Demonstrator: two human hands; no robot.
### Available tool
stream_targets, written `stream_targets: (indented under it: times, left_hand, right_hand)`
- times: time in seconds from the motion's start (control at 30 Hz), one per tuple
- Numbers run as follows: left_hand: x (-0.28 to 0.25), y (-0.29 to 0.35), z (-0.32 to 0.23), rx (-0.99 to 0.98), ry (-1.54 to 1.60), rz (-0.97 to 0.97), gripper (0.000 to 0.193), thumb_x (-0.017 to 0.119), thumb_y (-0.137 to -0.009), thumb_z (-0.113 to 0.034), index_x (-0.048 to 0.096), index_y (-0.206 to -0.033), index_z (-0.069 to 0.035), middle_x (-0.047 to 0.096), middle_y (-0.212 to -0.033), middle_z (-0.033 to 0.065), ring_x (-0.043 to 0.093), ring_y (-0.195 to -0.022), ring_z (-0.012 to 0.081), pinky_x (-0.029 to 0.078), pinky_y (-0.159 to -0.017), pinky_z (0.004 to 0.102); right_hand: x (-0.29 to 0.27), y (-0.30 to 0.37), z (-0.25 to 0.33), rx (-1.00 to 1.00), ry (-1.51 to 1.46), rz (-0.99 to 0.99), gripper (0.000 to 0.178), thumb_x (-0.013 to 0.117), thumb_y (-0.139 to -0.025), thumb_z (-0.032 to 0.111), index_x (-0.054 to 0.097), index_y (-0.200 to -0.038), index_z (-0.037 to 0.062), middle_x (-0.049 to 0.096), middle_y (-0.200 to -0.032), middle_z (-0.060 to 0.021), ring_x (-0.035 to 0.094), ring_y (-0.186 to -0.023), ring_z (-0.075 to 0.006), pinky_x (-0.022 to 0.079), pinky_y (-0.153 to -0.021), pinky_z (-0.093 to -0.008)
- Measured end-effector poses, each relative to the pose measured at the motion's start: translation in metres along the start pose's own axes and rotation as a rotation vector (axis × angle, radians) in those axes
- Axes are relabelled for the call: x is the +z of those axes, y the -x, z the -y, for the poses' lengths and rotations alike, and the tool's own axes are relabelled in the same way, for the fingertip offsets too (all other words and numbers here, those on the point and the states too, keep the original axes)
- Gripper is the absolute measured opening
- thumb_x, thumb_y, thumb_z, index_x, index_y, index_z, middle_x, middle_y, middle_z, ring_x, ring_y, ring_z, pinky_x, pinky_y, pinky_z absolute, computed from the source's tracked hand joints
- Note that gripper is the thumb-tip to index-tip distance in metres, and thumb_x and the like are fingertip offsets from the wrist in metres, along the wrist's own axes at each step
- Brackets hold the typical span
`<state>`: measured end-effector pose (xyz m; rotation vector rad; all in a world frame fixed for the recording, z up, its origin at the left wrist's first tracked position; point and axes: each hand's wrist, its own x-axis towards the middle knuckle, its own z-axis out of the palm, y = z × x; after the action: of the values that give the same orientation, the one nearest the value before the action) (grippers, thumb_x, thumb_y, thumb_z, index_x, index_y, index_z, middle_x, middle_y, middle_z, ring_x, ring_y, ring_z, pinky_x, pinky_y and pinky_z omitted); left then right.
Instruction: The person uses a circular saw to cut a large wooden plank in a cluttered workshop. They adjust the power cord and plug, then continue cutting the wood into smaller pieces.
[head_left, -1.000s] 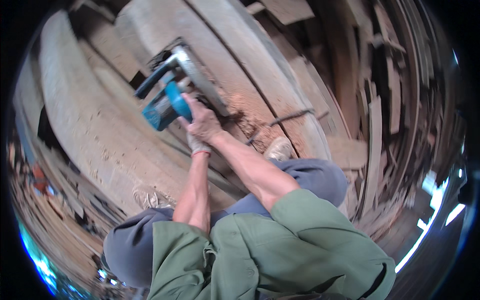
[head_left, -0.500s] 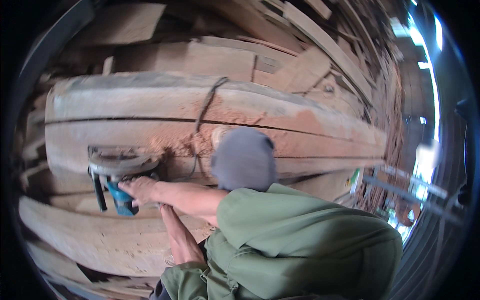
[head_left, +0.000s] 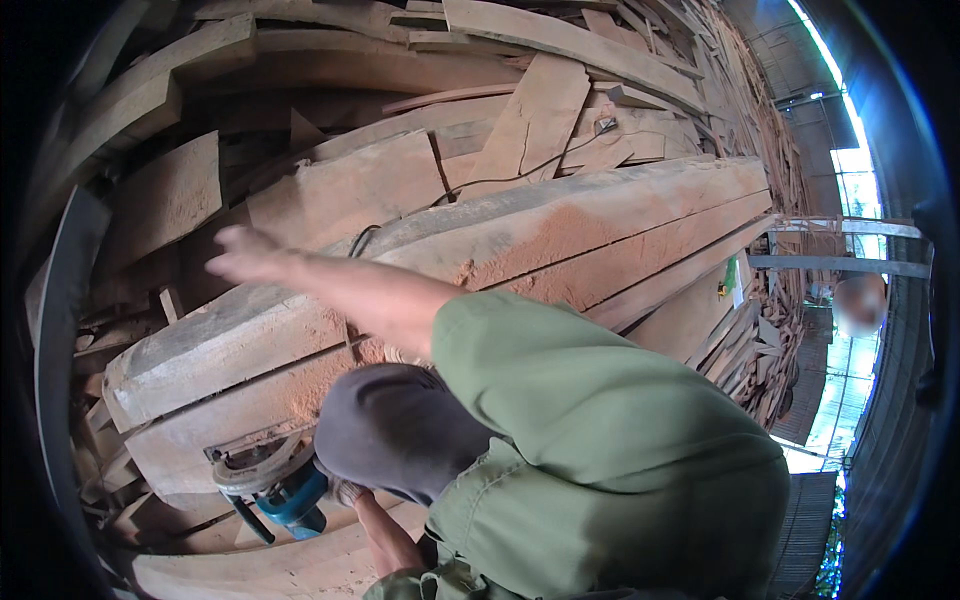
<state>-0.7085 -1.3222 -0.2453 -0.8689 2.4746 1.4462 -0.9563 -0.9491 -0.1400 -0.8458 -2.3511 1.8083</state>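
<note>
A blue circular saw with a dusty metal guard rests on the near-left end of a thick timber. My left hand is closed at its rear handle, partly hidden behind my knee. My right arm stretches across the timber to the upper left. At its end my right hand, slightly blurred, is off the saw and holds nothing, its fingers stretched out. My knee in grey trousers is bent beside the saw. Long dark cuts run along the timber, and reddish sawdust lies on top.
Boards and offcuts are piled beyond the timber. A dark power cord trails over them to the timber's far edge. Another slab lies at the near side. A metal bar stands at the left, and metal beams cross at the right.
My right hand has left the saw and moved up and left over the timber. My left hand stays at the saw. The view has turned, so the saw appears lower.
</note>
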Motion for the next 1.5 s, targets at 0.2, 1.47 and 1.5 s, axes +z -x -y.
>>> stream_targets:
  times: [0.2,1.47,1.5]
  left_hand:
    - [-0.019,0.018,-0.006,-0.102,-0.117,0.11,0.053,0.07,-0.09,-0.037,0.06,-0.122,0.004,0.068,-0.118,0.0161,0.068,-0.096,0.0246,0.056,-0.086,0.0392]
    - [0.171,0.097,-0.498,0.658,-0.263,1.292,0.036,0.064,-0.093,-0.025,0.066,-0.104,0.009,0.065,-0.066,0.0083,0.065,-0.063,0.0185,0.057,-0.069,0.0326]
    - [0.161,0.105,-0.494,0.669,-0.202,1.237,0.037,0.065,-0.091,-0.027,0.068,-0.1,0.009,0.066,-0.066,0.0103,0.065,-0.063,0.02,0.055,-0.073,0.0336]
  right_hand:
    - [-0.114,0.013,-0.196,0.42,0.819,0.377,0.055,0.041,-0.101,0.047,0.063,-0.131,0.0058,0.058,-0.14,-0.0172,0.052,-0.132,-0.0372,0.036,-0.112,-0.0502]
    - [-0.138,0.121,-0.027,-0.488,-0.521,0.09,0.029,0.061,-0.098,0.024,0.068,-0.115,0.0021,0.073,-0.1,-0.0095,0.069,-0.092,-0.02,0.056,-0.082,-0.0351]
    - [-0.163,0.128,-0.05,-0.22,-0.887,0.044,0.032,0.047,-0.103,0.026,0.066,-0.112,0.0009,0.071,-0.1,-0.0133,0.07,-0.091,-0.0224,0.056,-0.088,-0.0386]
